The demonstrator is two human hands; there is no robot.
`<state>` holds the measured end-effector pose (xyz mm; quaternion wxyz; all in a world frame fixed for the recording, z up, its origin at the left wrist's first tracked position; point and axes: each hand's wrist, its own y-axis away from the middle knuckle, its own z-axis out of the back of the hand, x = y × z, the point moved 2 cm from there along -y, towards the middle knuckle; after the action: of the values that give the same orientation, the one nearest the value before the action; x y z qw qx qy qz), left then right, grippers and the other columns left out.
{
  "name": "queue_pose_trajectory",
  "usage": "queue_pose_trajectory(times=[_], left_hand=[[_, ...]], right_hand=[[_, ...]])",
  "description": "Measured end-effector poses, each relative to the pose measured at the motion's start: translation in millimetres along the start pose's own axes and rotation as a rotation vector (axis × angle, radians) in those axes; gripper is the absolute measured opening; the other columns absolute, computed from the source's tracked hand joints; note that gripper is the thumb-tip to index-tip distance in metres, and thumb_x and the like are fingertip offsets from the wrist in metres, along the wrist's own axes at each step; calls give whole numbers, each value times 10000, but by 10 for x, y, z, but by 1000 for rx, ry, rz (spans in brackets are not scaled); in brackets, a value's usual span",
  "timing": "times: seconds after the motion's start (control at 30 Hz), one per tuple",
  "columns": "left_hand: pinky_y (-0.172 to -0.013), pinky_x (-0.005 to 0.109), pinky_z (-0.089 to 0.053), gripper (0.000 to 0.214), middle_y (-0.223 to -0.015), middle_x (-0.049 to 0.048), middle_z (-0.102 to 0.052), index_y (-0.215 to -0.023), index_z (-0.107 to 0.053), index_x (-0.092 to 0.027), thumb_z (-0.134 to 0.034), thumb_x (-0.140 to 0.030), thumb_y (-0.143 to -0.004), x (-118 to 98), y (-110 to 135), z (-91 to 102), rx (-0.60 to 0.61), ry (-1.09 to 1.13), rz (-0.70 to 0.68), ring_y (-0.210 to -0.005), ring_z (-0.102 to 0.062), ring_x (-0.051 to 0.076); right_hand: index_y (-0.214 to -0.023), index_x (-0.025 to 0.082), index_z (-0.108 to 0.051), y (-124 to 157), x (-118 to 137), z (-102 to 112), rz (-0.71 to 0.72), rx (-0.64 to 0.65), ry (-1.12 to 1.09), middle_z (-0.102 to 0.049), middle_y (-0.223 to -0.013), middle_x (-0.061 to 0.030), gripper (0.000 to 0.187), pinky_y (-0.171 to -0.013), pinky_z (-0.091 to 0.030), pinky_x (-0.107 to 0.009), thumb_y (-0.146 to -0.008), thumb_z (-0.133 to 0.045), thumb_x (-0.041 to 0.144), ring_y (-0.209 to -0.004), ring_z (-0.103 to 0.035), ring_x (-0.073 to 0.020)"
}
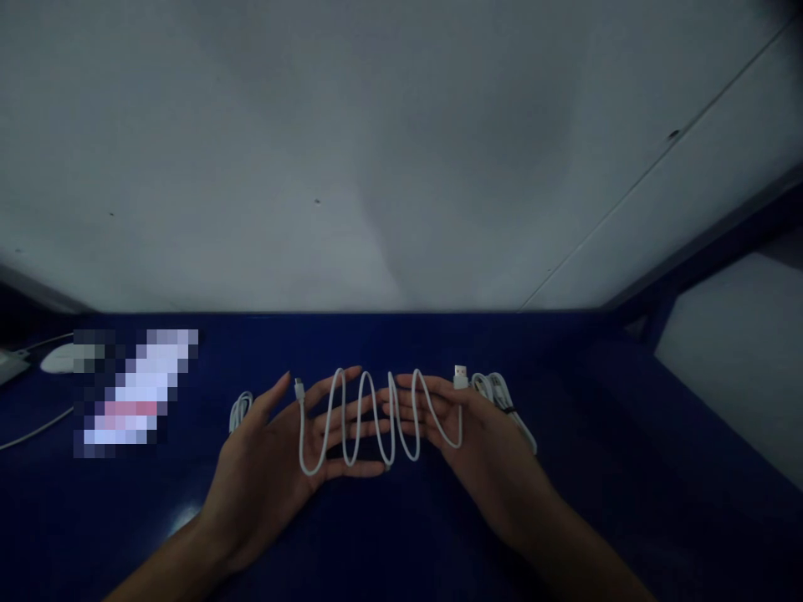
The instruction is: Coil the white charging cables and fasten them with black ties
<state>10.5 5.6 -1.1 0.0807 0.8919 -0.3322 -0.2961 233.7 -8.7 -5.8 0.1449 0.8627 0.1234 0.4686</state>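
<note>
A white USB cable (367,418) lies in a zigzag across both my upturned palms above a dark blue table (602,468). My left hand (282,451) is open, fingers spread, with the small plug end near its thumb. My right hand (457,426) is open too, fingers pointing left, and the larger USB plug (460,376) stands above its thumb. The loops rest on my fingers without being gripped.
A bundled white cable (505,397) lies on the table behind my right hand. Another coiled white cable (240,410) sits left of my left hand. A white mouse (58,358) and a blurred patch are at far left. A pale wall stands behind.
</note>
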Motion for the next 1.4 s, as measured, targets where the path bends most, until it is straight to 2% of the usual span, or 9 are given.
queue_pose_trajectory(times=[0.13, 0.23, 0.4, 0.57, 0.77, 0.87, 1.07, 1.27, 1.4], left_hand=[[-1155, 630, -504, 774, -1562, 221, -656, -1742, -307, -215, -540, -564, -1091, 7, -3, 16, -7, 18, -6, -1384, -664, 428], [-1161, 609, -501, 775, -1586, 208, -641, -1751, -290, -237, -544, -552, -1090, 9, -4, 23, -10, 22, -21, -1368, -678, 419], [-1184, 630, -462, 762, -1612, 210, -614, -1760, -265, -232, -524, -516, -1101, 7, -6, -7, -24, 11, -16, -1399, -649, 435], [-1200, 596, -448, 728, -1588, 210, -627, -1745, -292, -202, -512, -486, -1112, 13, -14, -35, -3, 27, -21, -1428, -621, 414], [-1178, 588, -456, 635, -1529, 221, -659, -1702, -367, -177, -486, -435, -1135, 67, -50, -14, 63, 59, -2, -1380, -650, 417], [-1166, 587, -464, 621, -1501, 228, -675, -1692, -377, -169, -486, -428, -1138, 84, -53, -14, 81, 70, -3, -1355, -666, 414], [-1166, 589, -460, 621, -1486, 213, -690, -1700, -383, -202, -479, -458, -1143, 92, -36, -37, 20, -7, -13, -1369, -658, 405], [-1161, 591, -465, 598, -1510, 164, -688, -1698, -426, -274, -458, -509, -1149, 97, -12, -57, -10, -145, -67, -1407, -624, 391], [-1132, 618, -476, 642, -1501, 148, -696, -1689, -456, -328, -464, -621, -1117, 78, 19, -117, -21, -195, -93, -1370, -638, 414]], right_hand=[[-1134, 176, -855, 0, 6, -24, 0, -22, 16, -804, -1320, -155, 353, -1252, -419, -577, -1029, -582, 373, -1368, -676, -376], [-1150, 191, -854, -8, -3, -26, 3, -30, 6, -781, -1379, -135, 339, -1258, -417, -565, -1041, -583, 363, -1402, -651, -366], [-1176, 193, -849, -23, -24, 6, 0, -38, 18, -792, -1356, -128, 354, -1268, -395, -577, -1046, -589, 395, -1380, -665, -368], [-1183, 207, -852, -27, -24, -36, 56, 66, -28, -804, -1321, -133, 357, -1258, -387, -608, -1010, -649, 445, -1353, -676, -391], [-1285, 248, -825, 6, -113, -166, 107, 235, -8, -752, -1422, -115, 385, -1264, -377, -580, -1087, -582, 472, -1407, -628, -354], [-1304, 261, -815, 19, -174, -203, 123, 262, 38, -744, -1426, -110, 378, -1237, -414, -561, -1100, -576, 471, -1374, -644, -336], [-1363, 298, -779, 77, -208, -161, 103, 89, 259, -735, -1415, -111, 472, -1153, -488, -559, -1079, -571, 612, -1303, -671, -344], [-1426, 364, -743, 145, -165, -138, 210, -48, 479, -661, -1507, -84, 482, -1250, -365, -617, -1054, -604, 638, -1506, -488, -380], [-1509, 419, -659, 194, -168, -184, 214, -102, 570, -566, -1595, -45, 486, -1264, -366, -573, -1096, -526, 639, -1528, -452, -336]])
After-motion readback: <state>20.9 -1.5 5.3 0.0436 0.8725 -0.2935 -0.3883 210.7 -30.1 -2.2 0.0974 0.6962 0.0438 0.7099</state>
